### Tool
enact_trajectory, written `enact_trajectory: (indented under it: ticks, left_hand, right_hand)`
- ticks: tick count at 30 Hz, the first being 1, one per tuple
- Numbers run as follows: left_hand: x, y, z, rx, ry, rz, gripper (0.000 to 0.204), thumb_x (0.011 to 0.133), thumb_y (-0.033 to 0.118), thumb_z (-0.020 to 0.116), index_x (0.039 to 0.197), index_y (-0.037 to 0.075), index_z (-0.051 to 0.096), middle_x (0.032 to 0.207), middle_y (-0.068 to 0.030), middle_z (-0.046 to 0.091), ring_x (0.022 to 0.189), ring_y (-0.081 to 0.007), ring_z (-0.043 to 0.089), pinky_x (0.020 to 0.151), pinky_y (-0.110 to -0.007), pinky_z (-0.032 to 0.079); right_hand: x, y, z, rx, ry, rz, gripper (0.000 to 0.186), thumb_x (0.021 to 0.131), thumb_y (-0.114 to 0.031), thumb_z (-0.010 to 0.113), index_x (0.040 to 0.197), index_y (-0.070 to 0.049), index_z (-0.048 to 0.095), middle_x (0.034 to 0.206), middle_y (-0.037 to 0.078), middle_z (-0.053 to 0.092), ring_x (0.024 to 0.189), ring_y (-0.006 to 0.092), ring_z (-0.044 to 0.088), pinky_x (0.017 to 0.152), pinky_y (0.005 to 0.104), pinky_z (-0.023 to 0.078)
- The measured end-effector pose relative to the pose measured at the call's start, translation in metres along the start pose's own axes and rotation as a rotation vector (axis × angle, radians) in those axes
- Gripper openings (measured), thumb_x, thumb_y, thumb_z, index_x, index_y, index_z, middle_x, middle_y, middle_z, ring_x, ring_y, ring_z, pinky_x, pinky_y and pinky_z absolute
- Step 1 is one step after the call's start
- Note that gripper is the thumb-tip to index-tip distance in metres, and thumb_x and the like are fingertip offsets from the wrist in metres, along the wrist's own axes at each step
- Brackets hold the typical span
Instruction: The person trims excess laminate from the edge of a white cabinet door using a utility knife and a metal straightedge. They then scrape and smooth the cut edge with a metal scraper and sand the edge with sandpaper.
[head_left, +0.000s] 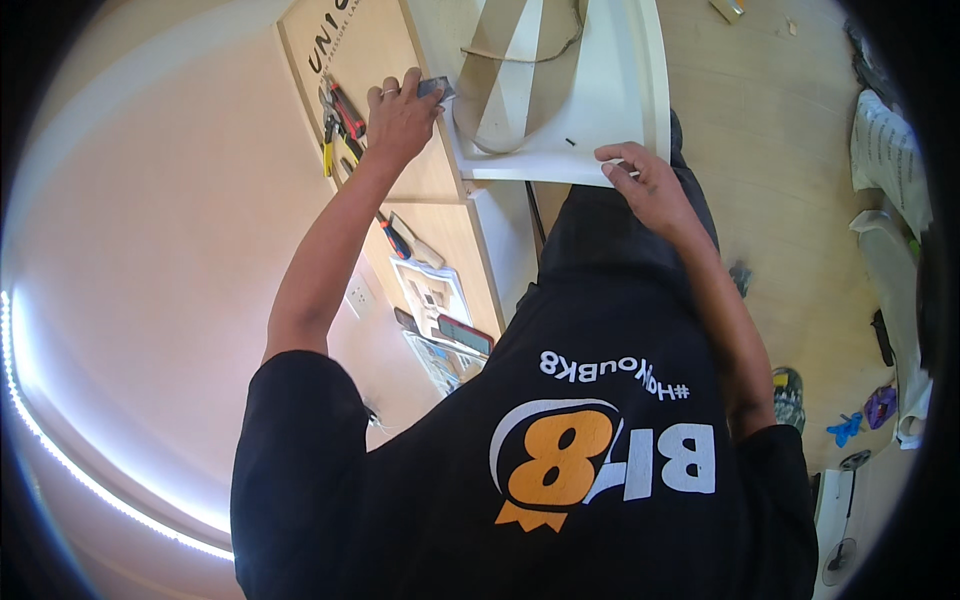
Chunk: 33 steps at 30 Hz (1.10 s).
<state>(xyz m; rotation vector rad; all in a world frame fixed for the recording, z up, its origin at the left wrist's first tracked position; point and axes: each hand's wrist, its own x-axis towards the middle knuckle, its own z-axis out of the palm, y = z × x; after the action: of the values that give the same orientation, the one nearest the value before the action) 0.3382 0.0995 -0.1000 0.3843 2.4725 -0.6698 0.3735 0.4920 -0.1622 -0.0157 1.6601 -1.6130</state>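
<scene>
My left hand [402, 122] reaches over a light wood board [375, 50]. Its fingers close on a small dark grey block [435, 88] at the board's right edge. Beside that lies a white panel [620, 60] with a raised rim, bearing a loop of brown strip [480, 115] and a tiny black piece [570, 142]. At the panel's near right corner is my right hand [645, 188], its thumb and forefinger drawn close together. Whatever sits between those fingers is too small to make out.
Red-handled pliers [346, 108] and yellow-handled cutters [328, 140] lie left of my left hand. Nearer are a screwdriver [394, 238], papers [430, 290] and a phone [465, 335]. A white sack [890, 165] and blue scrap [845, 429] lie on the right.
</scene>
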Motion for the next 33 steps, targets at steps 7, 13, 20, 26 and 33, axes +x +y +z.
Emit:
enact_trajectory:
  ticks: [7, 13, 20, 26, 33]
  left_hand:
    - [-0.066, 0.036, 0.007, -0.036, -0.155, 0.05, 0.04, 0.098, 0.035, 0.06, 0.138, 0.034, 0.064, 0.142, -0.0121, 0.051, 0.123, -0.0396, 0.054, 0.104, -0.061, 0.041]
    - [-0.025, 0.013, 0.007, -0.044, 0.089, -0.075, 0.04, 0.095, 0.038, 0.066, 0.135, 0.038, 0.067, 0.136, -0.0096, 0.055, 0.115, -0.036, 0.055, 0.094, -0.054, 0.041]
    - [-0.06, 0.032, 0.002, -0.103, 0.103, 0.044, 0.035, 0.095, 0.038, 0.067, 0.129, 0.037, 0.072, 0.138, -0.01, 0.054, 0.115, -0.0343, 0.055, 0.096, -0.056, 0.038]
    - [-0.05, 0.017, 0.036, -0.196, 0.192, -0.053, 0.035, 0.094, 0.039, 0.068, 0.129, 0.039, 0.071, 0.138, -0.0083, 0.055, 0.115, -0.0358, 0.056, 0.099, -0.056, 0.037]
    - [-0.048, 0.017, 0.013, -0.145, 0.234, -0.032, 0.035, 0.095, 0.043, 0.066, 0.129, 0.045, 0.07, 0.137, -0.009, 0.056, 0.116, -0.0357, 0.056, 0.098, -0.056, 0.039]
  right_hand:
    - [-0.007, -0.006, -0.005, 0.05, 0.008, -0.006, 0.029, 0.101, -0.02, 0.063, 0.124, -0.004, 0.068, 0.118, 0.012, 0.069, 0.101, 0.0254, 0.066, 0.091, 0.0368, 0.052]
    - [-0.004, 0.006, 0.002, -0.003, -0.024, -0.048, 0.026, 0.101, -0.02, 0.063, 0.121, -0.004, 0.069, 0.117, 0.011, 0.069, 0.097, 0.0256, 0.065, 0.091, 0.0362, 0.051]
    - [-0.005, 0.013, 0.021, -0.012, 0.01, -0.103, 0.024, 0.101, -0.018, 0.064, 0.12, -0.004, 0.069, 0.114, 0.01, 0.069, 0.095, 0.0234, 0.065, 0.087, 0.0348, 0.052]
    - [-0.022, 0.019, 0.038, -0.004, -0.002, -0.035, 0.024, 0.1, -0.016, 0.064, 0.12, -0.003, 0.069, 0.109, 0.01, 0.068, 0.092, 0.0211, 0.064, 0.084, 0.0337, 0.052]
    - [-0.064, 0.043, 0.058, -0.015, 0.072, -0.084, 0.028, 0.099, -0.018, 0.065, 0.122, -0.004, 0.069, 0.106, 0.009, 0.068, 0.088, 0.0196, 0.063, 0.082, 0.0327, 0.052]
